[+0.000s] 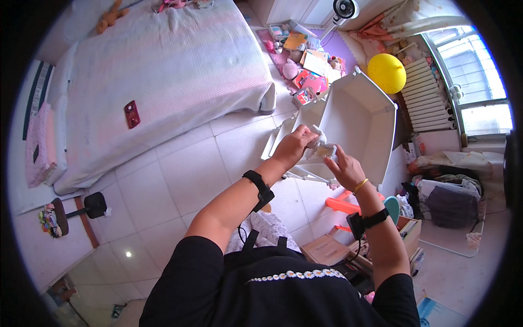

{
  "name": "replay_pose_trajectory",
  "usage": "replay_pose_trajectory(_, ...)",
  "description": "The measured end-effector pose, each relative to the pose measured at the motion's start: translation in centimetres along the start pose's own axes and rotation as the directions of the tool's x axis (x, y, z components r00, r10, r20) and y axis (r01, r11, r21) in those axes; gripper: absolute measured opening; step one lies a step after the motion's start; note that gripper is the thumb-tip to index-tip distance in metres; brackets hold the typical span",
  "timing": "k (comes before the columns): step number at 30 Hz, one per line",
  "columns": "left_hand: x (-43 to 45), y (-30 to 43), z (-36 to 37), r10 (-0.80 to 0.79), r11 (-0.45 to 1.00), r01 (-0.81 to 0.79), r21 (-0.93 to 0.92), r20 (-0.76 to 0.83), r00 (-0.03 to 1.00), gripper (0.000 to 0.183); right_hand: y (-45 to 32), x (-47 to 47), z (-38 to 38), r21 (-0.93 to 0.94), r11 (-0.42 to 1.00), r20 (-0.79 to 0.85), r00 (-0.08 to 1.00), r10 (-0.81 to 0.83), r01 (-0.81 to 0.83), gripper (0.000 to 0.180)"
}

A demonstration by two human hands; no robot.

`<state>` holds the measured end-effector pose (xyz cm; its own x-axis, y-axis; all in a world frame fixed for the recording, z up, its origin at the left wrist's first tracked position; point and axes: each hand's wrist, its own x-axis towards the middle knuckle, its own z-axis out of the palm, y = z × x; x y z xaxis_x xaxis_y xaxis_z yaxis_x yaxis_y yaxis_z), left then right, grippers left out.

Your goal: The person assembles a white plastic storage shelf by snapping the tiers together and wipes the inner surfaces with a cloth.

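My left hand point(295, 144) pinches a small crumpled white cloth or wipe point(317, 137). Just right of it, my right hand point(344, 166) grips a small pale, box-like piece point(327, 151) between thumb and fingers; its exact kind is unclear. The two held things are side by side, and I cannot tell whether they touch. Both hands are over the near edge of a large white plastic storage rack point(359, 116), whose wide bin stands open toward me. Smaller tiers of the rack show to the left of my hands.
A bed point(171, 61) with a phone point(132, 114) on it spans the upper left. Toys and books lie on a foam mat point(345, 47) beyond the rack. A yellow balloon point(386, 73) is beside the rack, near a radiator point(427, 94). Wooden drawers point(327, 249) and an orange-red frame point(343, 205) are nearby.
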<state>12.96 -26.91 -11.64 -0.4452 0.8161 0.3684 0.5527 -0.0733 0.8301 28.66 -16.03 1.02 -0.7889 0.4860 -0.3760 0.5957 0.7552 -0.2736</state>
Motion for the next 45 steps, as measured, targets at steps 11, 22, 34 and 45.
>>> replay_pose_trajectory(11,4.3,-0.2,-1.1,0.248,0.938,-0.278,0.207,0.156,0.956,0.026,-0.1,-0.7,-0.3,0.077,0.996,-0.034,0.998,-0.048,0.05,0.056)
replay_pose_trajectory(22,13.8,-2.9,-0.1,0.301,0.869,-0.376,0.321,0.259,0.918,0.022,-1.0,-0.4,-2.1,0.079,0.997,0.067,0.997,-0.026,0.02,0.054)
replay_pose_trajectory(34,25.1,-7.8,0.0,0.417,0.82,-0.531,0.215,0.41,0.811,0.024,-1.0,0.7,-2.8,0.151,0.988,-0.003,1.0,0.016,-0.015,0.052)
replay_pose_trajectory(45,30.9,-6.3,-1.4,0.426,0.891,-0.37,-0.264,0.199,0.883,0.032,-3.2,1.0,-3.3,0.192,0.919,0.108,0.938,0.328,-0.344,0.062)
